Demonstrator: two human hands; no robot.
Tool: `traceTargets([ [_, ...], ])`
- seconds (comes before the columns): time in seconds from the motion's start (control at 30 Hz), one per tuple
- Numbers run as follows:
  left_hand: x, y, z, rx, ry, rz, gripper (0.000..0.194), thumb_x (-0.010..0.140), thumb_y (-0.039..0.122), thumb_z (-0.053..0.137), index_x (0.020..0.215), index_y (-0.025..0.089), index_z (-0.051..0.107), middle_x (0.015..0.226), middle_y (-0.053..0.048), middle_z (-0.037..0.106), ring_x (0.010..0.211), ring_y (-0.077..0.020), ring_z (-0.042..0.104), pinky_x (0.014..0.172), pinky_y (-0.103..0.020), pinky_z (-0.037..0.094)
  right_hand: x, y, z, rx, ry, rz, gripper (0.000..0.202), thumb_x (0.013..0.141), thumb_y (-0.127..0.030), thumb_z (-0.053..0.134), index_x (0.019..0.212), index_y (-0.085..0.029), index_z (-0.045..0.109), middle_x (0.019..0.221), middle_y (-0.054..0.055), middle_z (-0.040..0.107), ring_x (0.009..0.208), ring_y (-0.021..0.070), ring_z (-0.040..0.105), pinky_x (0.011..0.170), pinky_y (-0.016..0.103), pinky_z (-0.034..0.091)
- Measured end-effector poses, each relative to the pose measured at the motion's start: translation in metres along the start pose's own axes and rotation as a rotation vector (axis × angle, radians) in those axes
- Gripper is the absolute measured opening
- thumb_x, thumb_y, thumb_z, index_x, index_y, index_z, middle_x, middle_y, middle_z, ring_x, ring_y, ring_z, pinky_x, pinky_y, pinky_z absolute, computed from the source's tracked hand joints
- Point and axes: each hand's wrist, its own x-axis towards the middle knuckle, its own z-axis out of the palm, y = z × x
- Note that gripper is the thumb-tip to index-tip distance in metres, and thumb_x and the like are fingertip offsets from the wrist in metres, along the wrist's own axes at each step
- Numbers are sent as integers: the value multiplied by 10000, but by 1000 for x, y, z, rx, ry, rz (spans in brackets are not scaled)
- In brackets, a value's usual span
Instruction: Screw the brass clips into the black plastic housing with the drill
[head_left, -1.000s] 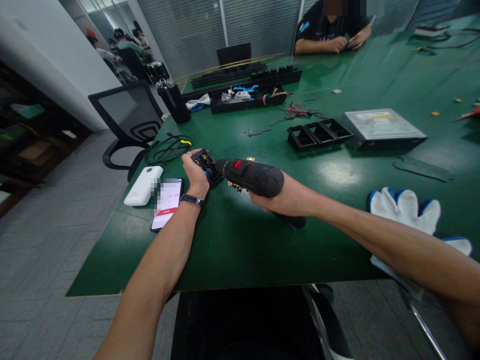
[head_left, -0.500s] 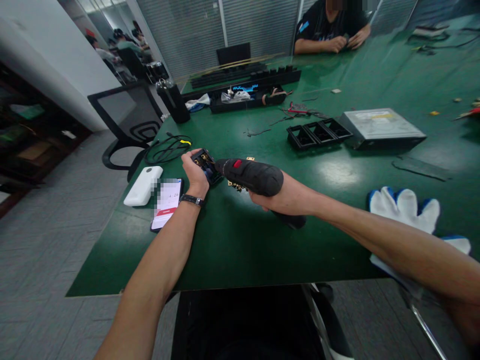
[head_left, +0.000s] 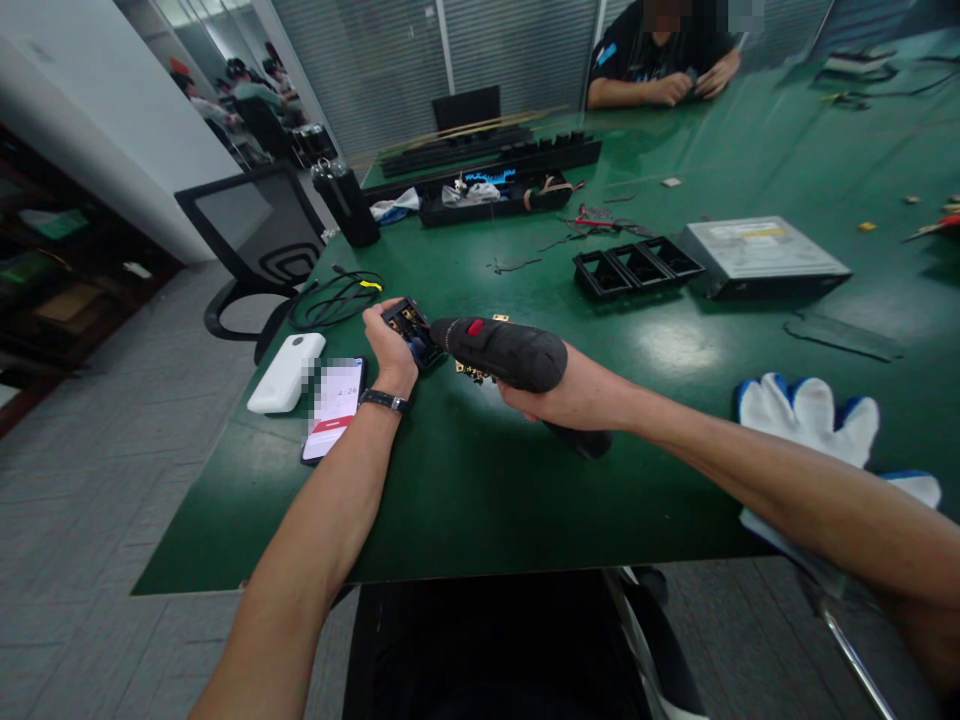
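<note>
My left hand grips a small black housing with brass-coloured parts inside, held at the table's left part. A black cordless power driver with a red switch is in my right hand, lying on its side in the air. Its nose points left and meets the right side of the housing; the tip itself is hard to make out. Small brass-coloured pieces lie on the table just under the driver, partly covered by it.
On the green table are a phone, a white power bank, a coiled cable, a black three-slot frame, a metal box and white gloves. Across it sits a person.
</note>
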Motion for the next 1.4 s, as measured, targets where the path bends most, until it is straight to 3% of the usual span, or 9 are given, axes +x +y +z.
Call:
traceTargets([
  [0.2, 0, 0, 0, -5, -15, -2, 384, 887, 524, 461, 861, 192, 652, 814, -50, 715, 636, -170, 671, 593, -288, 530, -1, 1, 0, 0, -6, 8, 612, 796, -98, 641, 1408, -106, 617, 793, 17, 682, 818, 212, 661, 752, 345, 561],
  [0.5, -1, 1, 1, -9, -2, 0, 372, 882, 519, 460, 833, 202, 647, 788, -45, 713, 625, -163, 665, 592, -276, 532, 0, 4, 1, -17, 23, -48, 556, 794, -114, 643, 1350, -136, 646, 899, 52, 732, 978, 252, 695, 785, 356, 581],
  [0.93, -3, 4, 3, -14, -1, -20, 344, 881, 509, 469, 833, 207, 627, 777, -42, 703, 614, -170, 667, 583, -284, 532, -1, 2, 0, -34, 13, -5, 652, 796, -121, 648, 1446, -125, 606, 838, 33, 716, 861, 231, 682, 740, 347, 574],
  [1.13, -4, 5, 3, -5, -11, -18, 351, 902, 495, 444, 839, 204, 630, 780, -43, 700, 624, -167, 665, 586, -281, 528, 0, 2, 1, -7, 19, -2, 513, 797, -124, 655, 1310, -130, 654, 858, 43, 726, 868, 226, 680, 743, 345, 574],
  [1.4, -2, 2, 2, 0, -8, -17, 373, 889, 540, 461, 851, 208, 627, 793, -41, 696, 649, -160, 669, 612, -269, 526, -2, 1, 0, -20, 12, -22, 656, 801, -107, 652, 1453, -146, 598, 904, 45, 736, 971, 251, 702, 796, 367, 580],
])
